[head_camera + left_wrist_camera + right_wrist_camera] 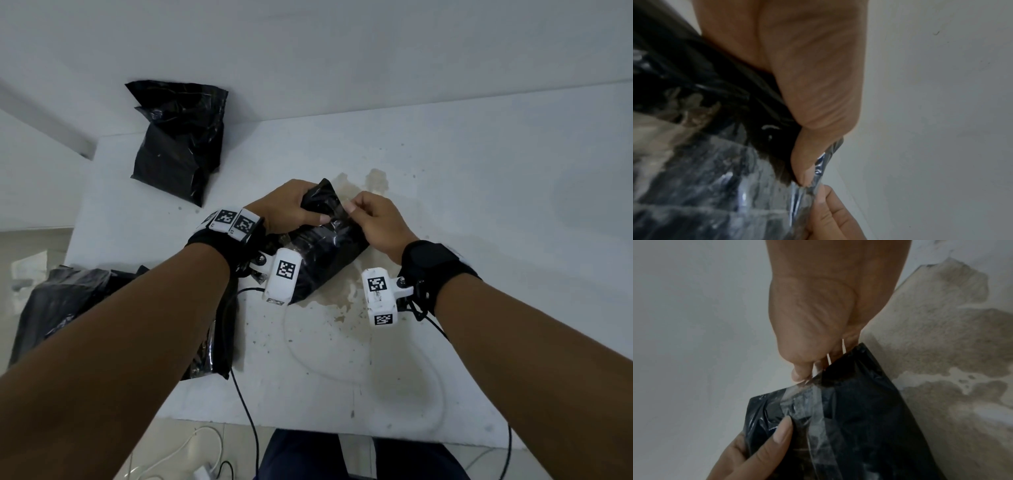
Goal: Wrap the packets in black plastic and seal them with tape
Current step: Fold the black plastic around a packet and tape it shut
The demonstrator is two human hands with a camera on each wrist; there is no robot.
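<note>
A packet wrapped in black plastic [325,253] lies on the white table [445,192] in the middle of the head view. My left hand [291,207] grips its far end, thumb pressed on the wrap. My right hand [370,216] pinches a strip of clear tape [813,410] that runs across the black plastic [869,426]. In the left wrist view the left thumb [807,162] holds the shiny wrap [725,186] down beside the right hand's fingers [830,216]. In the right wrist view my right hand [803,374] pinches the tape's end at the packet's edge.
A pile of black wrapped packets [178,140] leans against the wall at the back left. More black plastic [68,301] lies at the table's left edge under my left forearm. A brown stain [370,181] marks the table beyond the packet. Cables [246,411] hang off the front edge.
</note>
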